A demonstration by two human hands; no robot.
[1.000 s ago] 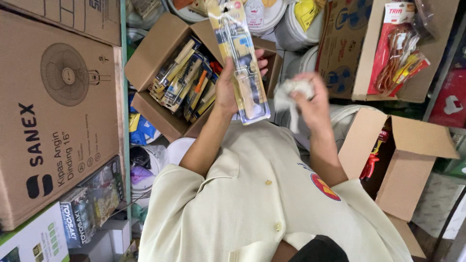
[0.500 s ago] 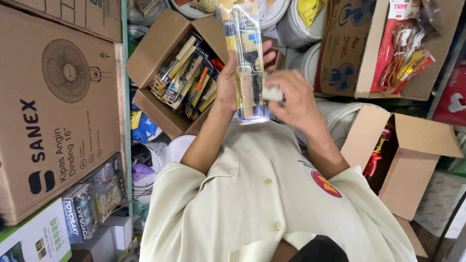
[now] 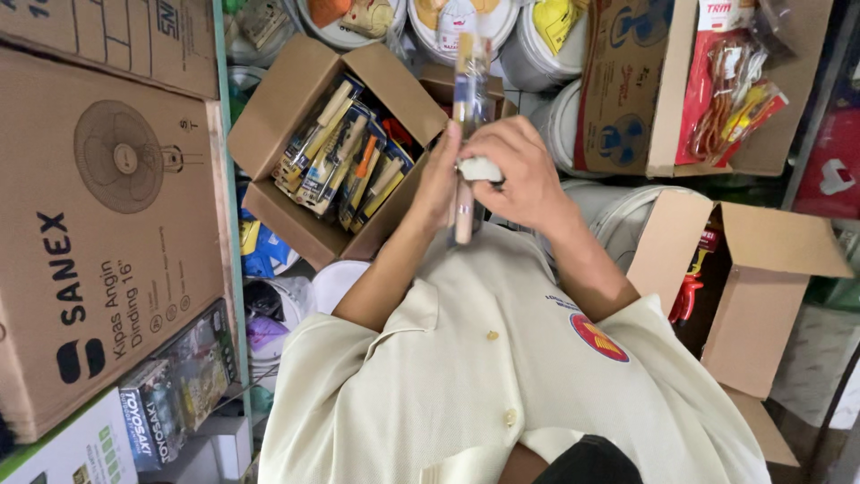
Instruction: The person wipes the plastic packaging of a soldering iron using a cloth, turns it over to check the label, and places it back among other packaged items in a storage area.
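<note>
Packaged tool [image 3: 466,134] stood edge-on between both hands, above the open cardboard box [image 3: 296,116] of similar packs. Left hand [image 3: 439,175] gripped its side; right hand [image 3: 520,170] pinched a white cloth [image 3: 481,168] against it. Half a second before, its broad face showed.

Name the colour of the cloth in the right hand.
White, seen in the head view: cloth pressed by the right hand.

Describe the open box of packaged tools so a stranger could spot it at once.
Start at the large fan carton along one edge of the view. Just beside it sits an open cardboard box, flaps spread. Unlike the other open boxes nearby, it is packed with long blue-and-yellow carded tools.
</note>
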